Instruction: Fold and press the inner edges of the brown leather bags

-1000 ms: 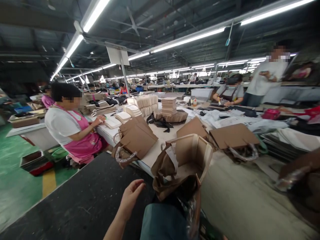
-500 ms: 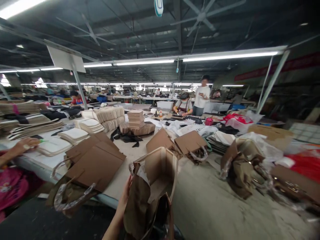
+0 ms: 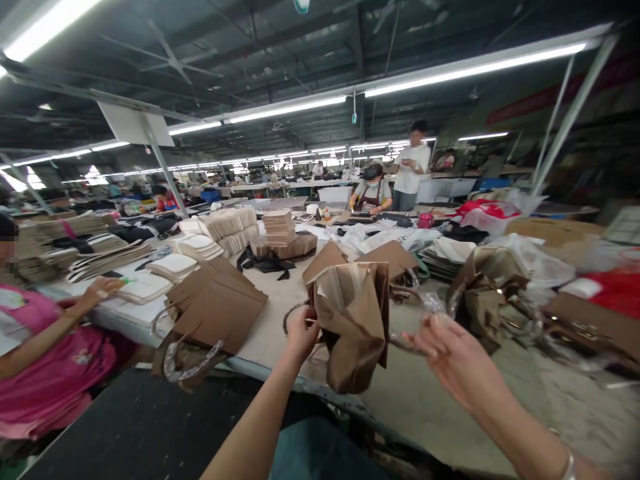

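A brown paper bag (image 3: 356,320) with a plastic-wrapped handle hangs in the air in front of me, its mouth partly open and its lower part crumpled. My left hand (image 3: 301,331) is closed on the bag's left edge near the handle. My right hand (image 3: 443,347) is raised to the bag's right, blurred by motion, fingers pinched on a strip of clear plastic wrap (image 3: 425,308) that runs toward the bag.
Flat brown bags (image 3: 220,308) lie stacked on the long worktable (image 3: 450,400), with crumpled bags (image 3: 481,293) to the right and stacks of cream card pieces (image 3: 227,227) behind. A person in pink (image 3: 45,360) works at the left; other workers (image 3: 373,193) stand farther back.
The bag has been lifted off the table and held up. My left hand moved from its side to grip its edge. My right hand came into view with the clear wrap.
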The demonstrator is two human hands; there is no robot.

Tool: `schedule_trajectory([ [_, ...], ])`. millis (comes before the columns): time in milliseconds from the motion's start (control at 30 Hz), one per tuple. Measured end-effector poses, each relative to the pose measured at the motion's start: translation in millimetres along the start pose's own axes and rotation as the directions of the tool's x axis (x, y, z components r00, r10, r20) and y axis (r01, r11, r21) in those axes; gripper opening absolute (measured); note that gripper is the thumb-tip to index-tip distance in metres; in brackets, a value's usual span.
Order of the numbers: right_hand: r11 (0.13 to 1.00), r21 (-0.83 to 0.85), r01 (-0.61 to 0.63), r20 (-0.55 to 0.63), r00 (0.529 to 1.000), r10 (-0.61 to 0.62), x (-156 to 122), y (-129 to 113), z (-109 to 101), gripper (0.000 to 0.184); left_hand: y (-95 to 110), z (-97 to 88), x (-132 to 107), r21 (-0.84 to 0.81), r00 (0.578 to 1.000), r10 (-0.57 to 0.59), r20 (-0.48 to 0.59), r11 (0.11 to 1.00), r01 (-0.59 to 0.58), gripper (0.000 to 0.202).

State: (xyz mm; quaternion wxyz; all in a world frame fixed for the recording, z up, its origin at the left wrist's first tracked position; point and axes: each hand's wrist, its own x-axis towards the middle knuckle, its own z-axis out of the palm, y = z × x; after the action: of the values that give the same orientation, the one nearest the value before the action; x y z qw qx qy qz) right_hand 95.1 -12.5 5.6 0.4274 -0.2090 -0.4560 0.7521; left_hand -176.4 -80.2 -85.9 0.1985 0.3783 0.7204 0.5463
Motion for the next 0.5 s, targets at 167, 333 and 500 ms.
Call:
schedule_trajectory([
  [167, 0.962, 0.259, -0.087, -0.025, 0.995, 0.097, 5.8, -78.5, -17.9, 0.008, 8.7, -8.5, 5.4, 0.117, 0.999, 0.041, -0.032, 0.992, -0.037, 0.04],
  [333, 0.888, 0.45, -0.098, -0.111, 0.98, 0.164, -3.1, -106.1, -51.4, 0.016, -10.0, 28.4, -4.9, 0.145, 0.958, -0.262, 0.121, 0.959, 0.244, 0.055],
  [500, 0.925, 0.378, 0.043, -0.191, 0.981, 0.032, -30.1, -117.5, -83.7, 0.017, -25.3, 98.5, -60.9, 0.138, 0.774, -0.446, 0.448, 0.891, 0.433, 0.049],
])
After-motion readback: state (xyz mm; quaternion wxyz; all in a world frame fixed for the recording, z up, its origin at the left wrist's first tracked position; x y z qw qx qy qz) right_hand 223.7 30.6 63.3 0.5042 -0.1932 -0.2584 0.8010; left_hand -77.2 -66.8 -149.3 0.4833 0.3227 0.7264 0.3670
